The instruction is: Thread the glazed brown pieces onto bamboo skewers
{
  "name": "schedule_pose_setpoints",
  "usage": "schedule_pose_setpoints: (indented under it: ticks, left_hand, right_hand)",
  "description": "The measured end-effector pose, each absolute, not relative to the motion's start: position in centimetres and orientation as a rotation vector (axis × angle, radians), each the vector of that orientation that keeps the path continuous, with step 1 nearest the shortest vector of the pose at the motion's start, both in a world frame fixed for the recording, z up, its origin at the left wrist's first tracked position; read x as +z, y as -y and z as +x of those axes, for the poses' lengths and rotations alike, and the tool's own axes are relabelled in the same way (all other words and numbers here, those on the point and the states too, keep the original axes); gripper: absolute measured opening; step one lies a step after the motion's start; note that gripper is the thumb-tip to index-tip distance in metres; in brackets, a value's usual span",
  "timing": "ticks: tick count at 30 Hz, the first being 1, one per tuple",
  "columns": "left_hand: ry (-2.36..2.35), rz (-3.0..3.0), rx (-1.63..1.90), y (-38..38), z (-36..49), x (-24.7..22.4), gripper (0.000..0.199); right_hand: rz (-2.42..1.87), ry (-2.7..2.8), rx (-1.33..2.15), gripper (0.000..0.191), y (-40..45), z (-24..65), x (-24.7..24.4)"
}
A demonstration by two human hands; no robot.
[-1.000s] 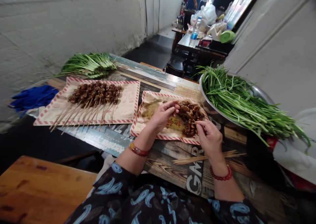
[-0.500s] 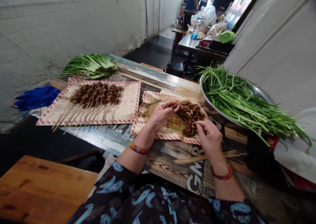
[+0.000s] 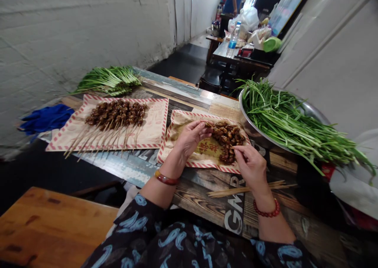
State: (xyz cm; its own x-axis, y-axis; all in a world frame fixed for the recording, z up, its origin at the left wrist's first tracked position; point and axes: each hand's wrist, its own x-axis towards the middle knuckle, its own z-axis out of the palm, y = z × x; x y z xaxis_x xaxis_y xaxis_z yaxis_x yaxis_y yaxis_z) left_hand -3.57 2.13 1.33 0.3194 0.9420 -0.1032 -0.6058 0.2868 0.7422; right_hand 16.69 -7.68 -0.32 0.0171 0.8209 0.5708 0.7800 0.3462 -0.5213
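We note that the left hand [image 3: 192,136] now curls its fingers further in, thumb and forefinger pinching what seems a small brown piece [image 3: 209,124]. The right hand [image 3: 250,163], little changed, pinches a thin stick [image 3: 233,146]. The pile [image 3: 228,136] lies between and just beyond them. We judge handling continues; the skewers [image 3: 116,113], left of both, remain untouched.

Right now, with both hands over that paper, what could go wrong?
The right hand has its wrist over loose bamboo sticks, so it might knock them askew.
Bare ends of the loaded skewers jut past the near edge of the left striped paper, so the left sleeve could catch them.
Long-stemmed greens overhang the metal bowl and might slide out.
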Motion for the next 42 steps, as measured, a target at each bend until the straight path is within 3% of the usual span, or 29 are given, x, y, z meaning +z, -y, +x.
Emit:
schedule_pose_setpoints:
  ticks: [20, 42]
  left_hand:
    - [-0.669, 0.591, 1.210, -2.6, -3.6, 1.1, 0.019]
    - [-0.693, 0.599, 1.245, -2.8, -3.4, 0.9, 0.028]
  right_hand:
    - [-1.518, 1.807, -0.052, 0.022, 8.7, 16.8, 0.5]
    - [-1.531, 1.797, -0.130, 0.021, 8.8, 16.6, 1.0]
